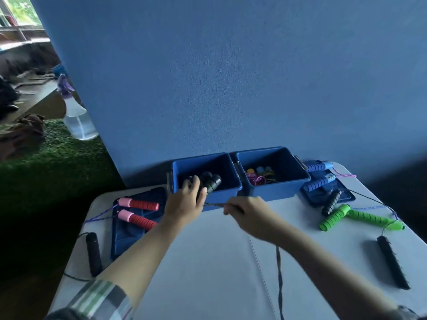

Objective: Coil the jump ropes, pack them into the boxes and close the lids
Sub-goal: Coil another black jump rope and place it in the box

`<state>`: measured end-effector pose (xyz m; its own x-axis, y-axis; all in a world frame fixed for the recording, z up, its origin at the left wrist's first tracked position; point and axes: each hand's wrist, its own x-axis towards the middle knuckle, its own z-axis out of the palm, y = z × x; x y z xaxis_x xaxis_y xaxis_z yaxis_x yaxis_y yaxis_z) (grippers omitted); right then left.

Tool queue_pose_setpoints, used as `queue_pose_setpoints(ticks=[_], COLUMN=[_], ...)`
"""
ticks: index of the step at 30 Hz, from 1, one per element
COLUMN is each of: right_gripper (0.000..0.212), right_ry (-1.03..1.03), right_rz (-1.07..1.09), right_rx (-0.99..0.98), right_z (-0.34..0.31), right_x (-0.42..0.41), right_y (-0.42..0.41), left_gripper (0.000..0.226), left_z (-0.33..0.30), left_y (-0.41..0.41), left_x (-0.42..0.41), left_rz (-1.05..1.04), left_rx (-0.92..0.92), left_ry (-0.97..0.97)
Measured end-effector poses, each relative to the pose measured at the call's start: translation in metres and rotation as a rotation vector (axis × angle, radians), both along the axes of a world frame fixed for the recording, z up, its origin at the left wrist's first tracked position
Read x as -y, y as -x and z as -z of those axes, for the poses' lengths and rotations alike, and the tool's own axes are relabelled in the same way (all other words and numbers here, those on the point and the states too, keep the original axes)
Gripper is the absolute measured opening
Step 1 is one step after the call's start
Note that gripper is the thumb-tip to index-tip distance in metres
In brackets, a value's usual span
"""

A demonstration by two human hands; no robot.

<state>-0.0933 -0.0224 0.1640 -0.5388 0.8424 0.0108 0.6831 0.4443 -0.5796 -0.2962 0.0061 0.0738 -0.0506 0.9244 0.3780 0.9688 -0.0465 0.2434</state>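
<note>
Left hand (187, 202) is gripping a pair of black jump-rope handles (211, 181) at the near edge of the left blue box (227, 189). Right hand (250, 212) pinches that rope's dark cord (213, 205), stretched between both hands just in front of the boxes. The right blue box (298, 181) holds coiled ropes already. Both lids are off: red-and-pink handles (141, 204) lie on the left lid (124, 236). No readable labels anywhere.

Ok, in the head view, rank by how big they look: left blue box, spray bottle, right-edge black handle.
1. left blue box
2. spray bottle
3. black handle
The bottle stands farther off, so true sizes are unsure.
</note>
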Motion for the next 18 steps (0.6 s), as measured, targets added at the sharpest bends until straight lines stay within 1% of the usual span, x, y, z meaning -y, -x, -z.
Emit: queue_pose_setpoints(ticks=[2, 4, 8, 11, 15, 18], right_gripper=[0.021, 0.029, 0.032, 0.032, 0.026, 0.015], right_ry=[0.014, 0.043, 0.096, 0.159, 0.299, 0.406], right_rz=[-0.013, -0.014, 0.024, 0.0, -0.033, -0.026], right_rx=[0.014, -0.045, -0.114, -0.123, -0.177, -0.276], right_z=[-0.007, -0.004, 0.018, 0.028, 0.043, 0.059], right_x=[-0.017, -0.035, -0.062, -0.067, -0.069, -0.069], right_y=[-0.009, -0.019, -0.038, -0.041, -0.047, -0.051], left_gripper=[0.057, 0.053, 0.046, 0.052, 0.066, 0.064], left_z=[0.006, 0.017, 0.026, 0.022, 0.013, 0.006], left_y=[-0.008, -0.017, -0.026, -0.03, -0.036, -0.04], left_x=[0.007, 0.014, 0.027, 0.034, 0.046, 0.052], left_rz=[0.126, 0.263, 0.464, 0.604, 0.661, 0.678], left_rx=[-0.133, -0.173, -0.101, -0.071, 0.076, 0.159], left_ry=[-0.021, -0.052, -0.035, -0.026, 0.035, 0.069])
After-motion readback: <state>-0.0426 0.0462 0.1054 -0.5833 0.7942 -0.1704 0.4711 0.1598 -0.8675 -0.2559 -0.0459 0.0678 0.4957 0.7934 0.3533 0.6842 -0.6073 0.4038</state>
